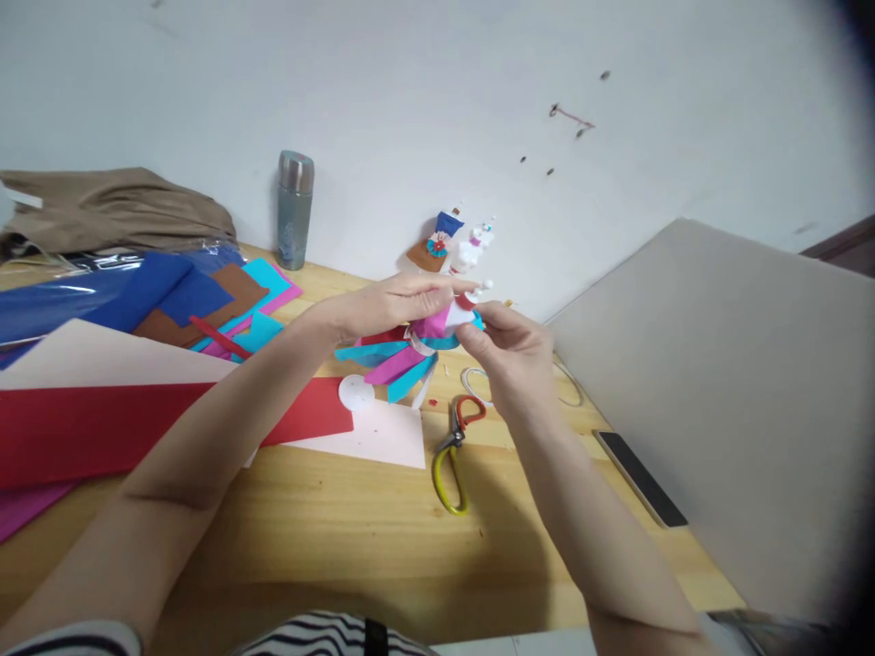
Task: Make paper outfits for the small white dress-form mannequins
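Note:
Both hands are raised over the middle of the table around a small craft figure in pink, white and blue, with a red part and a white beaded tip on top. From above and the left, my left hand pinches it, thumb against the pink part. My right hand grips its right side between thumb and fingers. Blue, pink and red strips fan out below it; whether they are attached I cannot tell. Scissors with orange and yellow handles lie below the hands.
Similar figures, one blue and brown and one white, stand by the wall. A flask is at the back left. Coloured sheets, a red sheet and a white disc lie left. A grey panel and phone-like object are right.

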A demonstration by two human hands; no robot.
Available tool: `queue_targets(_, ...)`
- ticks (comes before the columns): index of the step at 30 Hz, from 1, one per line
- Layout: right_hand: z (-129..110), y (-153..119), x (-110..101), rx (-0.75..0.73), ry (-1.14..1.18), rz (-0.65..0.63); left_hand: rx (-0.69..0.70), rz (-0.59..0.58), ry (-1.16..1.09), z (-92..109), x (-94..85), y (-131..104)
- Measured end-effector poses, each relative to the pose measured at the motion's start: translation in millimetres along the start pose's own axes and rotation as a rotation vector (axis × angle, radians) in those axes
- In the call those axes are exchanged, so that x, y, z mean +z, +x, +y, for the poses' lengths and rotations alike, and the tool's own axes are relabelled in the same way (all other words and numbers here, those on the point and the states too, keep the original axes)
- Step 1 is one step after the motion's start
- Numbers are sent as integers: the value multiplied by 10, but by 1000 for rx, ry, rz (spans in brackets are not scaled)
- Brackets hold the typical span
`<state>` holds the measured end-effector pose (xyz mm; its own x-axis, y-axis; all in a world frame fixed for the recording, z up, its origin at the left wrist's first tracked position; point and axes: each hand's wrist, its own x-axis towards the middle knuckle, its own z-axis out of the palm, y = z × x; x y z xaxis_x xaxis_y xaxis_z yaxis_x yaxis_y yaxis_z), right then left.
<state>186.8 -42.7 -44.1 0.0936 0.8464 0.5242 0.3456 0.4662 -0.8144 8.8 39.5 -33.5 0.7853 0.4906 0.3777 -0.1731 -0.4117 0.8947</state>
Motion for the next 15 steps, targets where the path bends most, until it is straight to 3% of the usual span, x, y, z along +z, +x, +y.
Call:
queue_targets(6, -6, 76, 45, 16, -22, -2, -37, 50, -71, 35, -16, 27)
queue_targets(15, -52, 137, 96, 83, 54, 6, -14, 37, -124, 2, -46, 48)
